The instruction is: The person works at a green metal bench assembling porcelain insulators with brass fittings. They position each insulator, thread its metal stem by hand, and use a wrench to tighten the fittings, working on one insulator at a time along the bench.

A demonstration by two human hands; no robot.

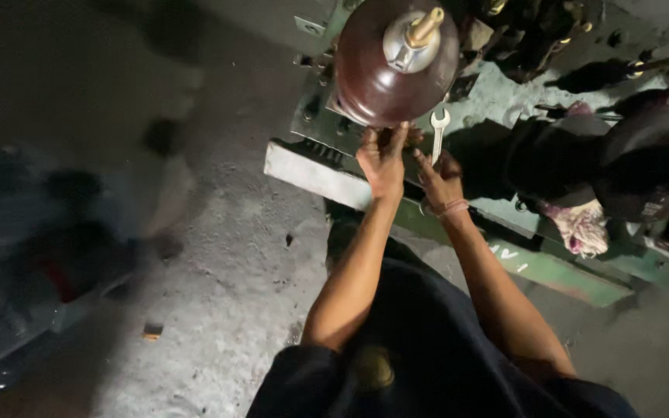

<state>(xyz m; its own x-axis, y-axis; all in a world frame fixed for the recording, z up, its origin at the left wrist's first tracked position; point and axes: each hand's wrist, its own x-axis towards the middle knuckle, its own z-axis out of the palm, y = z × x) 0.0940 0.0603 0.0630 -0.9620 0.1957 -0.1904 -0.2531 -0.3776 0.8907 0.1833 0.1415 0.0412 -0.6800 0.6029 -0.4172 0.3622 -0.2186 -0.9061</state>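
Note:
A large brown ceramic insulator [373, 73] with a brass stud on top stands on a green metal machine top [505, 97]. My left hand [382, 160] reaches under the insulator's base, fingers curled against it; what it grips is hidden. My right hand [441, 179] holds a silver open-end wrench [438, 131] upright, its jaw just right of the insulator's lower edge. A thread band circles my right wrist.
A second dark insulator [644, 166] sits at the right, with a pale rag [582, 228] below it. The machine's green flange edge [551, 267] runs diagonally. Grey concrete floor [218, 255] lies left, with dark blurred equipment [17, 255] at far left.

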